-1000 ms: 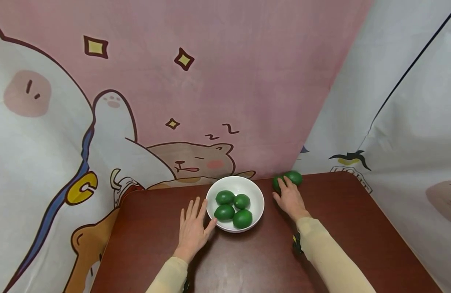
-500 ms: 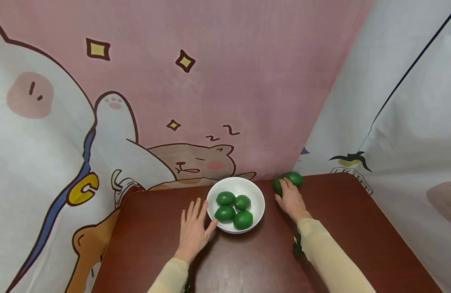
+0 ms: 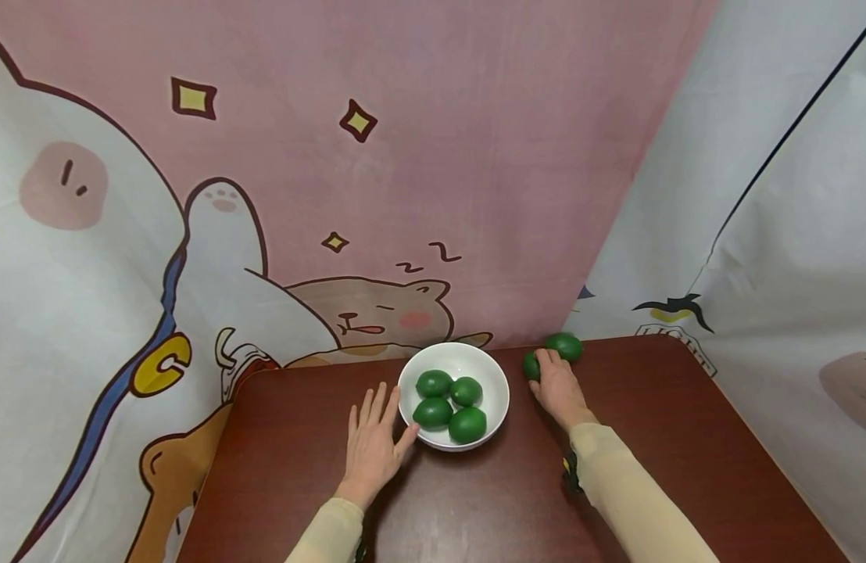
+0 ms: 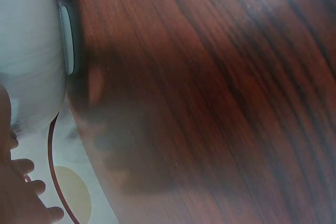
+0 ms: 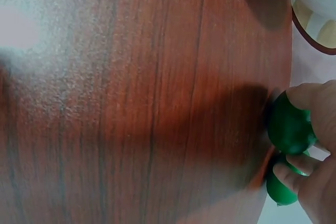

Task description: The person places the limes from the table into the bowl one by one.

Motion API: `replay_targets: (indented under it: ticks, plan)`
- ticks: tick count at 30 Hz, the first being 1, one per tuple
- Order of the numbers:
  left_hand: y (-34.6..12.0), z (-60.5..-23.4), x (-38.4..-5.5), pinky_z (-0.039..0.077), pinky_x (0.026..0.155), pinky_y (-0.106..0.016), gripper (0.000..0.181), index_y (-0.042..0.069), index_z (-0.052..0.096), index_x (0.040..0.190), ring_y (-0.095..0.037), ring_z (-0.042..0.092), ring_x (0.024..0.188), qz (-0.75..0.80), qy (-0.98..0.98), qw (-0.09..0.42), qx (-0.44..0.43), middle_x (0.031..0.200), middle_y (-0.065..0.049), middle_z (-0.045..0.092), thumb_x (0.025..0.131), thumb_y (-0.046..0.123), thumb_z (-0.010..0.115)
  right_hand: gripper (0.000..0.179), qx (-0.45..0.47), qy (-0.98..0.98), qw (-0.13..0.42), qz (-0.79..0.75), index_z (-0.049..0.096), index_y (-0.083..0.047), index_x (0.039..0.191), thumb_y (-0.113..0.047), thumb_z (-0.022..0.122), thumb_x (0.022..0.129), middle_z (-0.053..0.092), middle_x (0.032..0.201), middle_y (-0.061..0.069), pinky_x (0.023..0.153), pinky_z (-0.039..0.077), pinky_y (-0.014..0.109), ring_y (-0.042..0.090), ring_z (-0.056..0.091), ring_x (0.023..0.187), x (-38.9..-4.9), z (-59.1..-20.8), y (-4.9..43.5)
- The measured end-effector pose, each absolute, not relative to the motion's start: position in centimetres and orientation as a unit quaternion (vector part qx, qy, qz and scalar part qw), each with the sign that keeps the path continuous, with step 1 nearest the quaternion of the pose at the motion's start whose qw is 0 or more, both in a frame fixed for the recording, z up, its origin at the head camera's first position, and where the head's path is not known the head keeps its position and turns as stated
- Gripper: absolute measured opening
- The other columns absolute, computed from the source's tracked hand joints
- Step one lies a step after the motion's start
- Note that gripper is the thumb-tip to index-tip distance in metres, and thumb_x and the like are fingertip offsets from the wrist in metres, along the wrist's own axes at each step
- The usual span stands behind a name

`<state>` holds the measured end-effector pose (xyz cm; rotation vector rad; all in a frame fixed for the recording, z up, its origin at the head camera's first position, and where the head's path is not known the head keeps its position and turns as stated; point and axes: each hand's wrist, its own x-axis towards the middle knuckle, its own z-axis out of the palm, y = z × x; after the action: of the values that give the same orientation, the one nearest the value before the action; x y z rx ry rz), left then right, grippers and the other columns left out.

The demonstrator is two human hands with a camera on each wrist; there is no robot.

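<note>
My right hand [image 3: 561, 392] grips a green lime [image 3: 531, 366] near the table's back edge. In the right wrist view the thumb lies on one side of that lime [image 5: 289, 127] and the fingers reach between it and a second lime [image 5: 281, 186]. The second lime [image 3: 564, 346] sits just behind, at the back edge. My left hand [image 3: 372, 450] is spread with straight fingers at the left side of a white bowl [image 3: 491, 367], its thumb at the rim. Several limes [image 3: 467, 424] lie inside the bowl. The left wrist view shows the bowl's outer wall [image 4: 31, 51] and part of the fingers.
The dark red-brown wooden table [image 3: 468, 508] extends on both sides of the bowl. Behind it hangs a pink and white cartoon-printed cloth [image 3: 510, 195], close to the back edge. More white cloth [image 3: 792, 313] hangs along the right side.
My right hand has drawn slightly nearer with the gripped lime, opening a small gap from the second lime. The left hand and bowl stay put; the head view has tilted slightly.
</note>
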<state>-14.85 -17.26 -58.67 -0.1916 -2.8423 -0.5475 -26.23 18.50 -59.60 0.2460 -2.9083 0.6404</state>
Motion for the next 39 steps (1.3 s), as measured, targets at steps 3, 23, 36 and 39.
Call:
replay_targets:
  ticks: [3,23,36,39]
  plan:
    - [-17.3,-58.8,-14.8,0.023,0.120,-0.066,0.078,0.018,0.039,0.161,-0.038,0.029,0.153,-0.187,-0.973,0.120,-0.066,0.165,-0.015,0.036,0.097,0.055,0.063,0.047,0.081,-0.970,0.077,0.215,0.050,0.001,0.124,-0.005,0.079,0.087,0.054,0.128,0.027,0.095,0.049,0.062,0.049,0.056,0.113,-26.1,-59.7,18.5]
    - [-17.2,-58.6,-14.6,0.027,0.117,-0.067,0.077,0.015,0.044,0.158,-0.041,0.034,0.151,-0.182,-0.971,0.138,-0.069,0.163,-0.016,0.040,0.096,0.053,0.066,0.047,0.051,-0.961,0.073,0.262,0.048,0.000,0.128,-0.010,0.076,0.092,0.054,0.124,0.025,0.092,0.050,0.063,0.045,0.057,0.111,-24.9,-59.5,18.5]
    - [-17.2,-58.6,-14.8,0.024,0.119,-0.066,0.075,0.016,0.042,0.159,-0.038,0.030,0.153,-0.183,-0.973,0.123,-0.066,0.164,-0.015,0.037,0.098,0.054,0.062,0.047,0.032,-0.944,0.079,0.319,0.048,-0.001,0.131,-0.012,0.074,0.094,0.053,0.132,0.024,0.093,0.049,0.063,0.044,0.058,0.115,-23.7,-58.0,18.5]
    - [-17.1,-58.7,-14.8,0.023,0.119,-0.066,0.076,0.016,0.042,0.159,-0.038,0.030,0.153,-0.189,-0.972,0.126,-0.067,0.164,-0.015,0.037,0.097,0.054,0.063,0.047,0.027,-0.943,0.074,0.324,0.048,-0.002,0.131,-0.014,0.074,0.094,0.051,0.135,0.023,0.094,0.049,0.063,0.043,0.057,0.116,-23.3,-57.4,18.4]
